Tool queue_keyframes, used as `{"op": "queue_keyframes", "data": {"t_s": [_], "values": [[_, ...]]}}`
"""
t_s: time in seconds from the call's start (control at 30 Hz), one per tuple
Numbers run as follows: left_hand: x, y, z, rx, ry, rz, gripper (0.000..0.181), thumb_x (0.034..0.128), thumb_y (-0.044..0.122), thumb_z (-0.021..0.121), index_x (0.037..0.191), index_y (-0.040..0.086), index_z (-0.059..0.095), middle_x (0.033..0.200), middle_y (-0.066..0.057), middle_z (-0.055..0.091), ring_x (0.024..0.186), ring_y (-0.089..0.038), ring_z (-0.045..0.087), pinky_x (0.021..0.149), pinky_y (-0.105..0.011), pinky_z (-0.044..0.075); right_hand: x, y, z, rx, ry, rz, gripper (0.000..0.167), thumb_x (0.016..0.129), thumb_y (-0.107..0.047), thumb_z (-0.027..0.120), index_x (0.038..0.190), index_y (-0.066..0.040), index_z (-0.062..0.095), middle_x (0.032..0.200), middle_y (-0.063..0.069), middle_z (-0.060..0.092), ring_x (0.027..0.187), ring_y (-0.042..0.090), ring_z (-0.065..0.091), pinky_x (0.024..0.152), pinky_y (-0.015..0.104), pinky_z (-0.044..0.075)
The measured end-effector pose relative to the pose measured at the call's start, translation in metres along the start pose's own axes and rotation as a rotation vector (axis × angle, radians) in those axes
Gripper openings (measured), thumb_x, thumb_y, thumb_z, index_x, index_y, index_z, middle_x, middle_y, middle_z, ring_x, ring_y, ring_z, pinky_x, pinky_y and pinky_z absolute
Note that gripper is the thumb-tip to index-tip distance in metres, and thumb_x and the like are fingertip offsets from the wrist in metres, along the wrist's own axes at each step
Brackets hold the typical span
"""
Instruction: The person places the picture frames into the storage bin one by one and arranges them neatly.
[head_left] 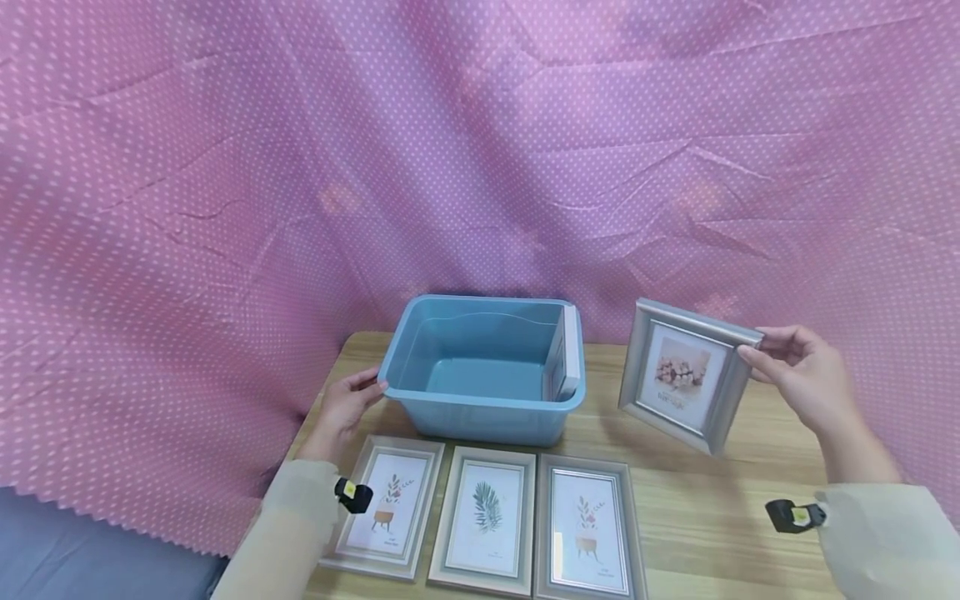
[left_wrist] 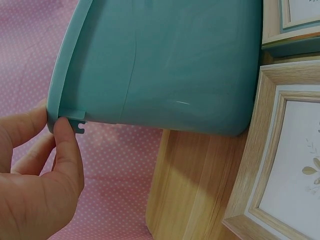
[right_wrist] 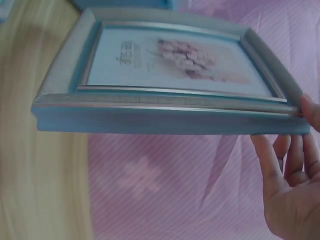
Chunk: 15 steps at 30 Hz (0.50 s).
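A silver picture frame with a pink flower print (head_left: 681,377) (right_wrist: 170,62) is held up over the table, right of the blue plastic bin (head_left: 480,417) (left_wrist: 170,65). My right hand (head_left: 813,383) (right_wrist: 295,185) pinches its upper right corner between thumb and fingers. With thumb and fingers, my left hand (head_left: 347,408) (left_wrist: 45,175) grips the bin's rim at its left front corner. Inside the bin, one frame (head_left: 568,354) stands on edge against the right wall.
Three frames lie in a row before the bin: a left plant print (head_left: 386,504), a middle leaf print (head_left: 486,521) and a right plant print (head_left: 588,529). The wooden table (head_left: 697,517) meets a pink dotted cloth (head_left: 480,167) behind and at the left.
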<state>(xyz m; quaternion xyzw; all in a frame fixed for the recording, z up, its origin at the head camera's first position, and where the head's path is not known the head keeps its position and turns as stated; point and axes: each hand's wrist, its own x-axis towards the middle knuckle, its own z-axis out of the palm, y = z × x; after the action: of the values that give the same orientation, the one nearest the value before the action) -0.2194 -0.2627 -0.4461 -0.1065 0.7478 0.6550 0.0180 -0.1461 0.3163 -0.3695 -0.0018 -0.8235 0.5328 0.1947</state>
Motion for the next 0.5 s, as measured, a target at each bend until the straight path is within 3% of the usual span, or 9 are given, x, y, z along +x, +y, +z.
{"op": "queue_keyframes", "data": {"t_s": [0.23, 0.5], "values": [[0.001, -0.001, 0.000, -0.032, -0.002, 0.009, 0.045, 0.0924, 0.001, 0.060, 0.135, -0.006, 0.046, 0.134, -0.026, 0.047, 0.116, -0.028, 0.052, 0.095, -0.028, 0.049, 0.005, -0.026, 0.016, 0.016, 0.088, -0.028, 0.026, 0.085, -0.005, 0.071, 0.101, -0.018, 0.056, 0.086, -0.015, 0.059, 0.073, -0.006, 0.060, 0.065, 0.015, 0.055], [0.002, -0.001, 0.000, -0.022, 0.000, 0.011, 0.045, 0.0923, 0.001, 0.061, 0.135, -0.005, 0.047, 0.134, -0.025, 0.048, 0.115, -0.026, 0.052, 0.092, -0.025, 0.050, 0.008, -0.053, 0.033, -0.061, 0.211, -0.029, 0.028, 0.085, -0.008, 0.072, 0.107, -0.012, 0.054, 0.091, -0.012, 0.054, 0.080, -0.005, 0.056, 0.071, 0.012, 0.054]]}}
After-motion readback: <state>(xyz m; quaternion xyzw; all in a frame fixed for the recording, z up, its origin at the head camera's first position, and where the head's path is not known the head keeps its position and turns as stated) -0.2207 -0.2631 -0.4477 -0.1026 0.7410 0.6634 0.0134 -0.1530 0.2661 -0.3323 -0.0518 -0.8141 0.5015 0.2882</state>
